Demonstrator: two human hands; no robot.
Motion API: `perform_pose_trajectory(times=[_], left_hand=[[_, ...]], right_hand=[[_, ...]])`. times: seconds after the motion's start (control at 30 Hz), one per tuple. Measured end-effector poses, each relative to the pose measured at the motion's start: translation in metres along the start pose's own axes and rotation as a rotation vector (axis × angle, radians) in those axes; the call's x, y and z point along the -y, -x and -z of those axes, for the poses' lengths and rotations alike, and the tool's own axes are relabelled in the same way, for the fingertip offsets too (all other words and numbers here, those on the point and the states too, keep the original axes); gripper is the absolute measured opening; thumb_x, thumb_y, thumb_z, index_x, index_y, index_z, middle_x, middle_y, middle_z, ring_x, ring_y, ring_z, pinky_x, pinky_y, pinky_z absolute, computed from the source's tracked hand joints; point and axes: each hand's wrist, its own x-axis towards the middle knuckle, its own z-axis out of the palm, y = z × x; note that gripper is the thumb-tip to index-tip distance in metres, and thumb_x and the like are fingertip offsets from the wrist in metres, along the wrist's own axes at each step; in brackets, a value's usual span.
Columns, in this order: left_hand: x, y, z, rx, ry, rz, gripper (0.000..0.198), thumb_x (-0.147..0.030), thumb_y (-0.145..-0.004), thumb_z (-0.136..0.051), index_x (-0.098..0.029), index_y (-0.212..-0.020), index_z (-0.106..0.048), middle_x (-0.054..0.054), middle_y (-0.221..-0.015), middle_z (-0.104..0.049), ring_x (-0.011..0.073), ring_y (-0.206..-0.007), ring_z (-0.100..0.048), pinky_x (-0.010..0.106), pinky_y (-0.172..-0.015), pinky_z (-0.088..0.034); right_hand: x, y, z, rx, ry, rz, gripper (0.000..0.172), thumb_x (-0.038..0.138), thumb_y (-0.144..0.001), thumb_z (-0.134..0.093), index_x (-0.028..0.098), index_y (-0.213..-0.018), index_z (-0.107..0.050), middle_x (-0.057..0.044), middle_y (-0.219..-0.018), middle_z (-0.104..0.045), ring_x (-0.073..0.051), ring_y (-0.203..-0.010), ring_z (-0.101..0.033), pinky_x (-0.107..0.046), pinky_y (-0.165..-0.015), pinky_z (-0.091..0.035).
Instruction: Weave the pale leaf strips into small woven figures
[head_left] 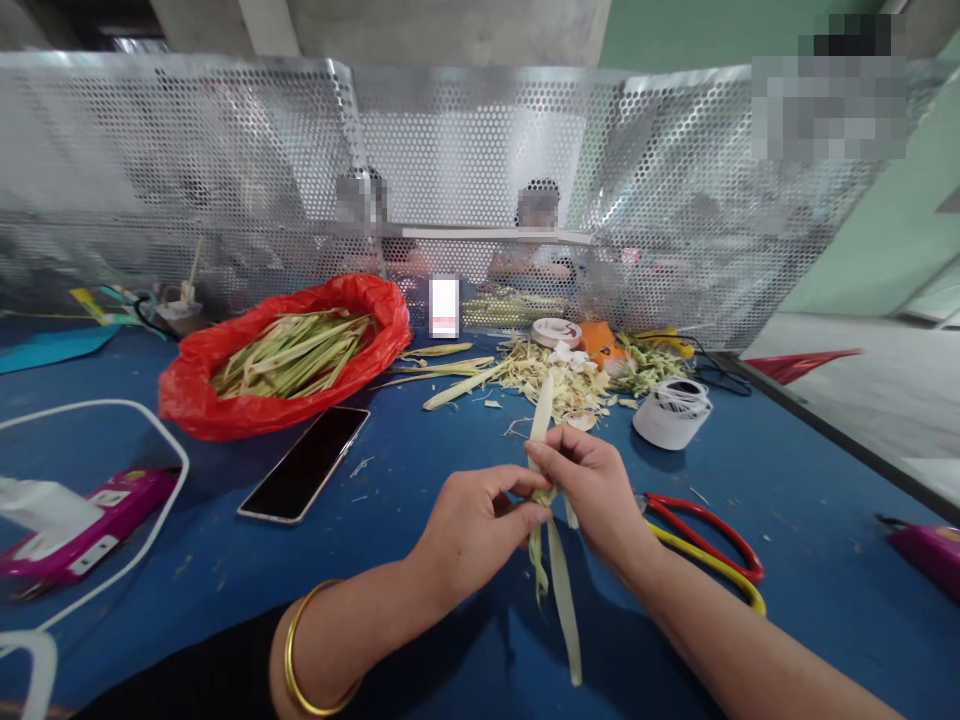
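Note:
Both hands meet over the middle of the blue table, working on pale green strips of dried leaf or husk (562, 600). My left hand (480, 515), a gold bangle on its wrist, pinches the strips where they cross, thumb and fingers pressed together. From the other side my right hand (589, 480) grips the same bundle between thumb and fingers. One broad strip end stands up above the fingers, and others hang down below. Part of the crossing is hidden by my fingertips. Close to my right wrist lie scissors (705, 545) with red and yellow handles.
A red plastic bag (187, 385) holds long strips (300, 355). A black phone (307, 465) lies before it. Plant scraps (555, 380), a tape roll (556, 332) and a white roll (673, 415) sit beyond my hands. Purple power strip (97, 520) and white cable left; perforated metal screen (465, 130) behind.

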Motion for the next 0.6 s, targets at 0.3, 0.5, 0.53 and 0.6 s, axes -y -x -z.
perform_pose_trajectory(times=[0.3,0.5,0.53,0.6], left_hand=[[-0.004,0.002,-0.003,0.130,0.193,0.129,0.018,-0.013,-0.064,-0.069,-0.016,-0.081,-0.073,-0.005,-0.056,-0.061,0.0087,-0.052,-0.055,0.019,-0.053,-0.041],[-0.004,0.001,-0.004,0.098,0.232,0.125,0.015,-0.013,-0.064,-0.069,-0.016,-0.078,-0.073,-0.005,-0.055,-0.061,0.0085,-0.050,-0.055,0.018,-0.052,-0.043],[-0.005,0.000,-0.004,0.066,0.234,0.125,0.014,-0.014,-0.065,-0.069,-0.016,-0.078,-0.073,-0.004,-0.056,-0.062,0.0087,-0.050,-0.055,0.019,-0.053,-0.044],[-0.004,-0.002,-0.002,-0.028,0.213,0.111,0.015,-0.015,-0.066,-0.070,-0.016,-0.080,-0.074,-0.003,-0.061,-0.065,0.0093,-0.051,-0.057,0.020,-0.055,-0.046]], right_hand=[[-0.002,0.002,-0.003,0.037,0.016,-0.012,0.025,0.035,-0.069,-0.069,0.019,-0.058,-0.053,0.005,-0.050,-0.047,-0.009,-0.048,-0.038,-0.023,-0.047,-0.030],[-0.007,-0.004,0.001,0.021,0.122,0.042,0.025,0.037,-0.074,-0.064,0.019,-0.059,-0.055,0.004,-0.054,-0.049,-0.012,-0.053,-0.043,-0.025,-0.052,-0.036],[-0.007,-0.007,0.004,0.012,0.167,0.080,0.024,0.038,-0.076,-0.062,0.019,-0.063,-0.057,0.002,-0.059,-0.053,-0.013,-0.058,-0.047,-0.026,-0.056,-0.038],[-0.005,-0.013,0.012,-0.056,0.274,0.184,0.022,0.041,-0.079,-0.060,0.019,-0.074,-0.063,-0.002,-0.073,-0.062,-0.016,-0.071,-0.053,-0.028,-0.066,-0.041]])
